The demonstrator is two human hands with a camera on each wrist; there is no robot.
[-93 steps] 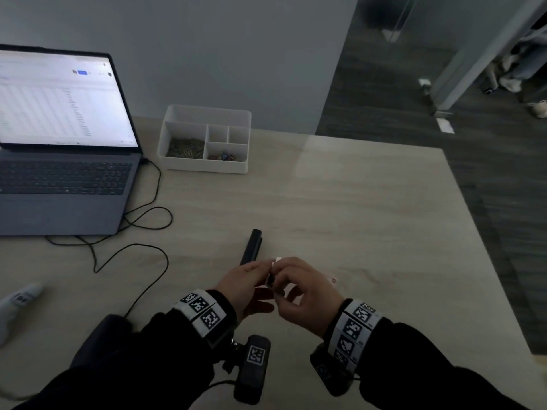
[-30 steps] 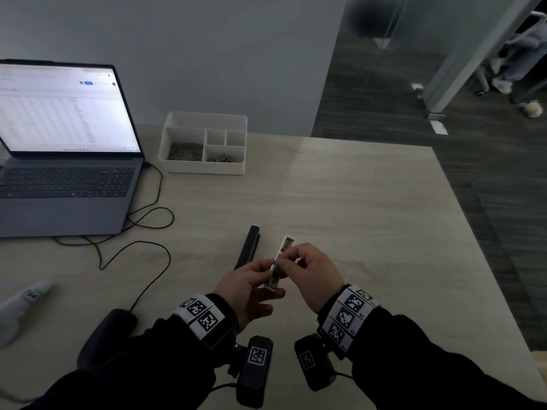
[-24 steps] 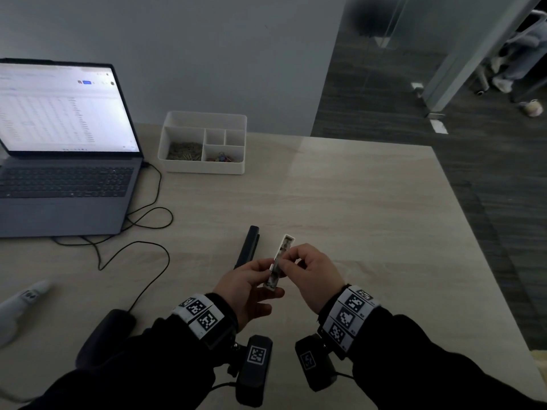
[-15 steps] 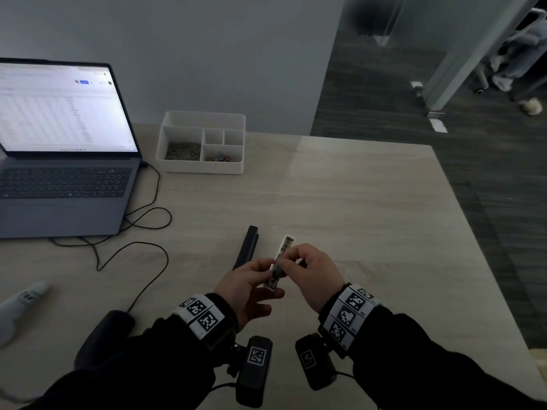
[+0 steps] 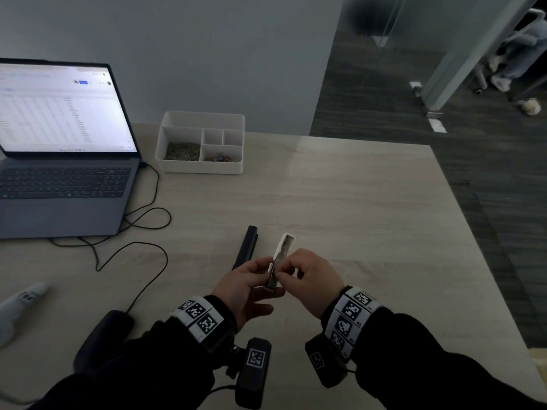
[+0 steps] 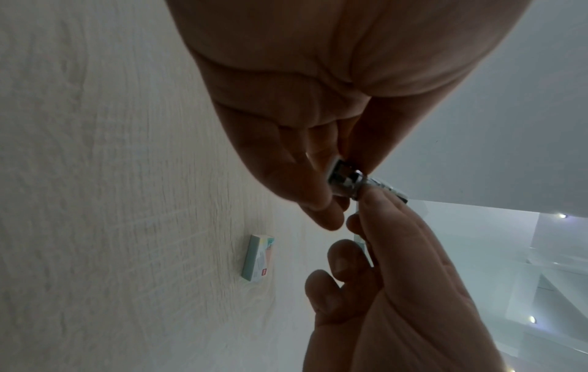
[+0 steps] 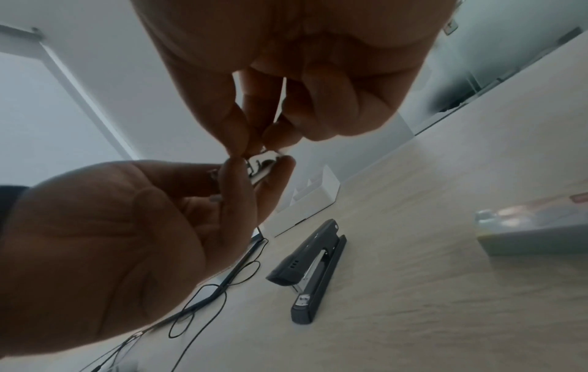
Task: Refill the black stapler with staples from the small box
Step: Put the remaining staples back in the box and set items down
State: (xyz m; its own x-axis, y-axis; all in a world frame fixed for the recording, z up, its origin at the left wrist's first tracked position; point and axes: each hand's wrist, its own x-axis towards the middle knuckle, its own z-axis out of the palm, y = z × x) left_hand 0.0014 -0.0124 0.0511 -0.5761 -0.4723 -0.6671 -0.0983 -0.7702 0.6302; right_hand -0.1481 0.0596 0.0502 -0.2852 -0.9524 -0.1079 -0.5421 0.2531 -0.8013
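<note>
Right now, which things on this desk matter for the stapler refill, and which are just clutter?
Job: black stapler; staple tray, in left hand; staples, pinched by right hand; box sleeve.
Lying about: laptop; cable; white organiser; white gadget.

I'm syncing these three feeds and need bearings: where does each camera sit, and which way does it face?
Head: on the head, looking down at both hands, staple tray, stapler, table.
Left wrist: under the left hand, facing the right hand and box sleeve.
Right wrist: under the right hand, facing the left hand and stapler.
Shared: both hands pinching the tray.
</note>
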